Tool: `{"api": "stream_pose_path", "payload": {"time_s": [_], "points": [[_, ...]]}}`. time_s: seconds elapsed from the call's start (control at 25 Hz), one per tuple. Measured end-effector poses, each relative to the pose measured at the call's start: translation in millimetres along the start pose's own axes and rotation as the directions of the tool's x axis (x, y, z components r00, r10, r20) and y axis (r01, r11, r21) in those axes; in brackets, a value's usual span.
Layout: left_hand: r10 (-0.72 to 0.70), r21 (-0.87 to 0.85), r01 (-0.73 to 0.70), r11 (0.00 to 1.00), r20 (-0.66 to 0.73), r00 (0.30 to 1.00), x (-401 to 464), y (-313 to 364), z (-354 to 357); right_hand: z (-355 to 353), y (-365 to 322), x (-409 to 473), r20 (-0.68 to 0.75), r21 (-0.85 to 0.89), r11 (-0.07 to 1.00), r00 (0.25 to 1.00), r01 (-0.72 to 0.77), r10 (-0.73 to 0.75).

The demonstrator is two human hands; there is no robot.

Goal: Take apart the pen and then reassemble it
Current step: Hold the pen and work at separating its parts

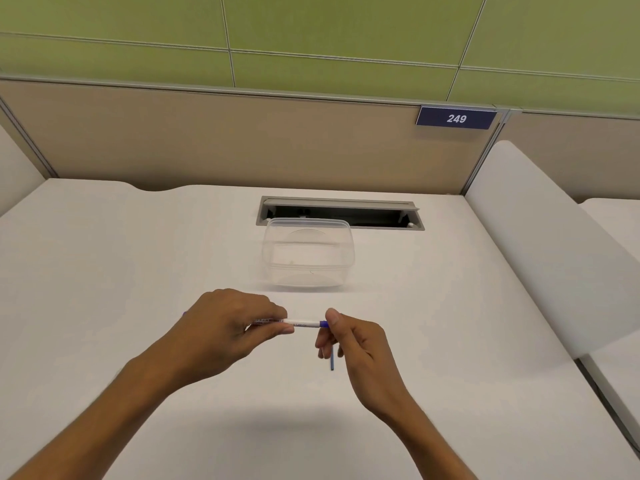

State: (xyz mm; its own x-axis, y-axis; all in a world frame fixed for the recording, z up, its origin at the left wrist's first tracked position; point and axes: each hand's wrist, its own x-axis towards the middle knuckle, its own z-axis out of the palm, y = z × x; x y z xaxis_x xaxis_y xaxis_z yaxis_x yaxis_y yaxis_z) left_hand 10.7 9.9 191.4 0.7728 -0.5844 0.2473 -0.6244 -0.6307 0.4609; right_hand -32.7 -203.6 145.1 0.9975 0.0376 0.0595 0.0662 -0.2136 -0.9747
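Hands meet at lower centre of the frame: the left hand [228, 327] grips the white pen barrel [304, 323] held level, the right hand [349, 341] pinches its blue end [324, 324] and also holds a thin blue refill [332, 362] hanging down. Above them, a clear plastic container [308, 254] sits on the white desk [104, 271].

The left hand [228, 327] closes its fingers around the white pen barrel [304, 323], held level above the white desk [138, 254]. The right hand [353, 341] pinches the barrel's blue end [323, 323] between thumb and forefinger. A thin blue refill [332, 362] hangs below the right fingers. A clear plastic container [308, 254] stands beyond both hands.
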Motion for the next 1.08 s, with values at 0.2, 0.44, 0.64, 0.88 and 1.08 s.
{"api": "stream_pose_path", "payload": {"time_s": [0.2, 0.44, 0.64, 0.88, 1.08], "points": [[0.020, 0.074, -0.021, 0.997, 0.003, 1.000, -1, 2, 0, -1, 1, 1, 0.080, 0.102, 0.994, 0.996, -0.042, 0.033], [-0.055, -0.118, 0.067, 0.991, 0.101, 0.993, 4, -1, -5, -4, 0, 1, 0.061, -0.008, 0.998, 0.997, 0.058, -0.057], [-0.078, -0.266, 0.131, 0.955, 0.200, 0.977, 5, -6, -11, -7, 0, -2, 0.036, -0.191, 0.958, 0.977, 0.215, -0.212], [-0.061, -0.092, 0.072, 0.993, 0.119, 0.991, 3, -2, -6, -1, -4, -3, -0.041, -0.086, 0.995, 0.998, 0.047, -0.051], [-0.022, -0.019, 0.023, 1.000, 0.071, 0.997, 1, 0, -5, 0, -1, -2, 0.005, 0.041, 0.998, 0.999, 0.044, -0.045]]}}
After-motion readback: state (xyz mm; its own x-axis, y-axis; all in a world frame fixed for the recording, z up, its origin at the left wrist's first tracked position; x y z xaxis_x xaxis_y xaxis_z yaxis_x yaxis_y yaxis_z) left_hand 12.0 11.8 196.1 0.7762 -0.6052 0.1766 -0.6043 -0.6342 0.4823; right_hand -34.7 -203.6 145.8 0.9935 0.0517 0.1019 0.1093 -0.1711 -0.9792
